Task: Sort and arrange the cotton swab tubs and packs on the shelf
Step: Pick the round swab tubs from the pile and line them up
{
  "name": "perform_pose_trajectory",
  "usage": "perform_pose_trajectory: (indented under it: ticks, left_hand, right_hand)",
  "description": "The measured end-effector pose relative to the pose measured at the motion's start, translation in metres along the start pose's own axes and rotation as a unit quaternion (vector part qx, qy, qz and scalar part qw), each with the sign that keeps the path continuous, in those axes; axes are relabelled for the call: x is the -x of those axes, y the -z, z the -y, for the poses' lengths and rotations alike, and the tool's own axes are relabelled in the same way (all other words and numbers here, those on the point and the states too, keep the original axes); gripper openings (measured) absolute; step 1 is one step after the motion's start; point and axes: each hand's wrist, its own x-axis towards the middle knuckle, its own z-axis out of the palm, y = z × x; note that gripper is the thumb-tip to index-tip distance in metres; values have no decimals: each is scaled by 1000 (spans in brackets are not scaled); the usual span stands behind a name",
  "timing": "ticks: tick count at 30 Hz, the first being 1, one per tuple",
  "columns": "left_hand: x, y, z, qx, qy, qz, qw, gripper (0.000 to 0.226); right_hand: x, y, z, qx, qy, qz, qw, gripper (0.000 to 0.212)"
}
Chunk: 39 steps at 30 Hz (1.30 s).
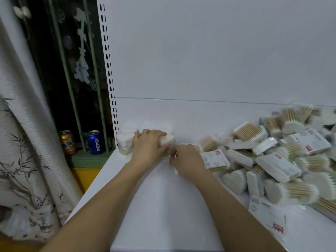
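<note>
Left hand has its grip closed over a swab tub at centre frame on the shelf, right hand beside it, its grip unclear, loose packs heaped right.

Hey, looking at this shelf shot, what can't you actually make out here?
- Head view: the tub under the left hand is mostly covered, so its label is unreadable.
- What the right hand holds, if anything, is hidden by the hand itself.
- Print on the flat packs is too small and blurred.
- The pile runs off the right edge, so no count.
</note>
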Motion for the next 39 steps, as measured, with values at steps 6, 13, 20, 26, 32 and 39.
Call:
perform_pose_trajectory:
  ticks: [6,13,20,26,32,39]
  left_hand:
    - [4,-13,12,-57,-47,-36,997,43]
    - [4,-18,5,-74,-56,-29,995,48]
    - [8,-2,-2,8,-98,-103,990,43]
    - [20,19,-24,121,-61,9,991,27]
    - [14,25,-78,173,-106,68,977,19]
    - [17,29,-177,313,-111,101,938,4]
  right_hand:
    - [3,-6,-2,18,20,-45,999,16]
    - [3,-7,-4,11,31,-70,997,14]
    - [5,20,6,-170,-30,-153,973,11]
    - [18,82,9,-225,-111,-103,962,19]
    - [63,151,-44,-141,-148,-101,974,24]
    - [102,221,-123,-122,-184,-132,966,22]
